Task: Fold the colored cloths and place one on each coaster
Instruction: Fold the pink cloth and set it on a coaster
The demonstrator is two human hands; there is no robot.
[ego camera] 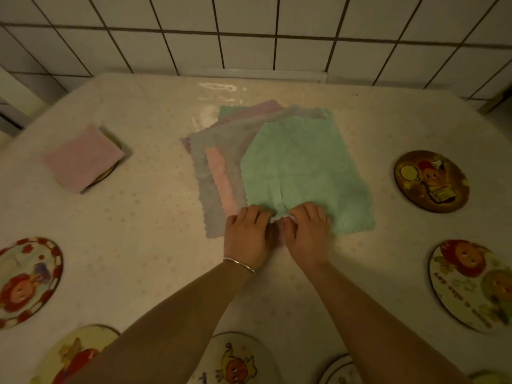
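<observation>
Cloths of several colours are fanned in a loose pile (219, 151) at the middle of the table (138, 217), with a green cloth (302, 173) spread flat on top and a grey, a pink, a purple and a second green one showing beneath it at the left and far sides. The near edge of the top green cloth is pinched by both hands, which are side by side and almost touching: the left hand (248, 236), with a thin bangle (238, 265) at the wrist, has its fingers curled onto the edge, and the right hand (307, 234) is bent over the same edge, a small ruck of fabric being gathered between them. At the far left a folded pink cloth (83, 159) lies on a coaster (106, 174) (only a sliver of its rim is seen). Bare round coasters with cartoon pictures are set around the pile: a dark one (431, 180) at the right, a pale one (471, 285) nearer on the right, a red-rimmed one (26, 281) at the left, and three more cut off at the near edge, at left (80, 353), centre (235, 358) and right (338, 370). A white tiled wall (249, 31) is seen beyond the table.
</observation>
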